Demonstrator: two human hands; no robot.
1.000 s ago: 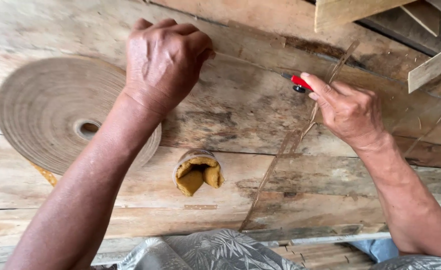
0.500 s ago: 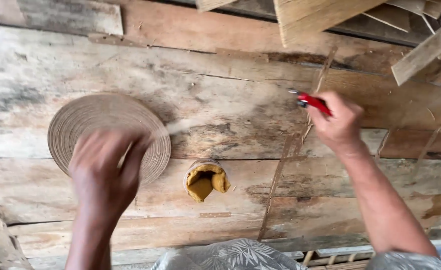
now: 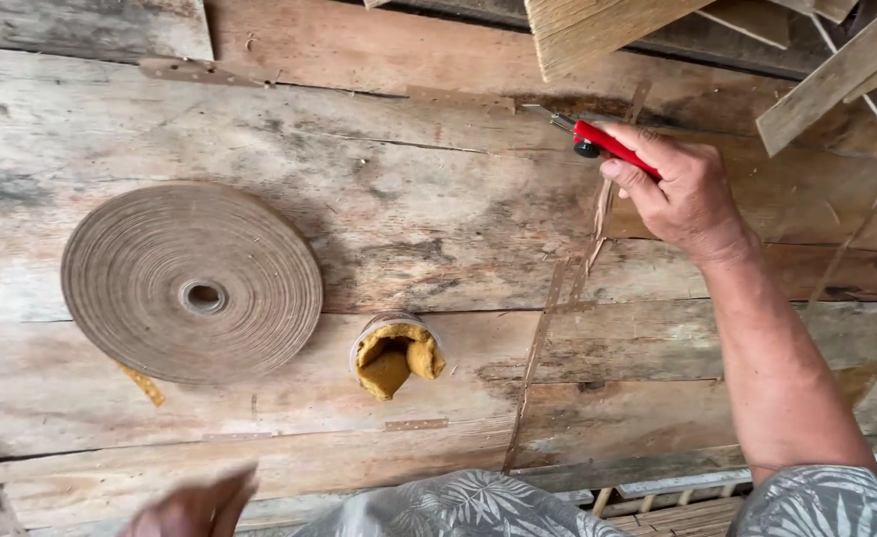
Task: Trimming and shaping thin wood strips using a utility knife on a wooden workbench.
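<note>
My right hand [image 3: 679,189] grips a red-handled cutter [image 3: 598,139] at the upper right, its metal tip pointing left over the worn plank table [image 3: 409,209]. Thin brown strips [image 3: 548,328] lie on the planks under and below that hand. My left hand [image 3: 195,509] is blurred at the bottom edge, only partly in view, holding nothing that I can see. A large flat roll of brown tape [image 3: 192,283] lies on the table's left side. Beside it stands a small open jar [image 3: 394,356] with yellow-brown paste.
Wooden slats and a woven panel [image 3: 608,25] lean in at the top right. A short strip [image 3: 145,386] pokes out under the roll. Patterned cloth over my knees [image 3: 458,507] fills the bottom edge.
My left hand has pulled back from above the roll to the bottom edge of view. My right hand with the cutter has stayed in place over the strips.
</note>
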